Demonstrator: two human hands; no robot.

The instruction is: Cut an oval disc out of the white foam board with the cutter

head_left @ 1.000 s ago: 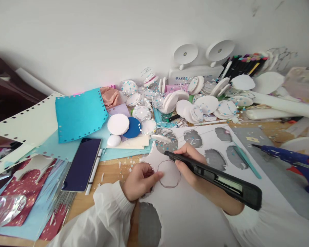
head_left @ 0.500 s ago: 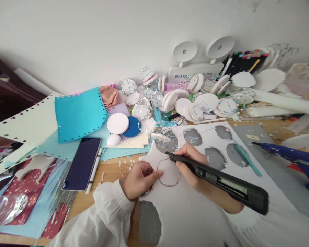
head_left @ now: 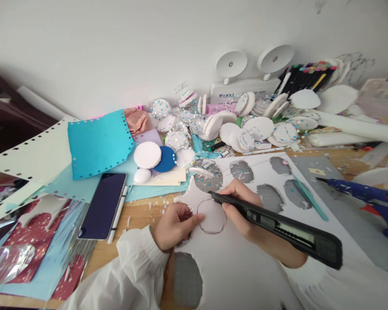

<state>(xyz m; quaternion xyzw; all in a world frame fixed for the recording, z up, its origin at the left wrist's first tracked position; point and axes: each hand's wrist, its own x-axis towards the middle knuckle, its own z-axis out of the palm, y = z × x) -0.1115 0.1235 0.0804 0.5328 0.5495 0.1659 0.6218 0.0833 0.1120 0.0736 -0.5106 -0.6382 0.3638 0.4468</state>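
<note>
A white foam board (head_left: pixel 239 267) with several round holes cut through it lies on a grey cutting mat (head_left: pixel 188 280). On it a drawn circle (head_left: pixel 213 217) is outlined in dark line. My right hand (head_left: pixel 242 211) grips a black utility knife (head_left: pixel 287 230), its tip at the upper edge of that circle. The blade itself is too small to make out. My left hand (head_left: pixel 177 226) is closed on the board's left edge, thumb pressed on top beside the circle, fingers curled and partly hidden.
White foam discs (head_left: pixel 228 125) and star garlands pile along the wall. A phone (head_left: pixel 102 206) and a white pen (head_left: pixel 118 215) lie to the left, near a plastic bottle (head_left: pixel 11 262). A blue glue gun (head_left: pixel 368 196) lies right; a teal tool (head_left: pixel 310 199) rests on the board.
The knife's rear end has swung slightly to the right, while its tip stays almost in place at the circle's upper edge. My left hand holds its position.
</note>
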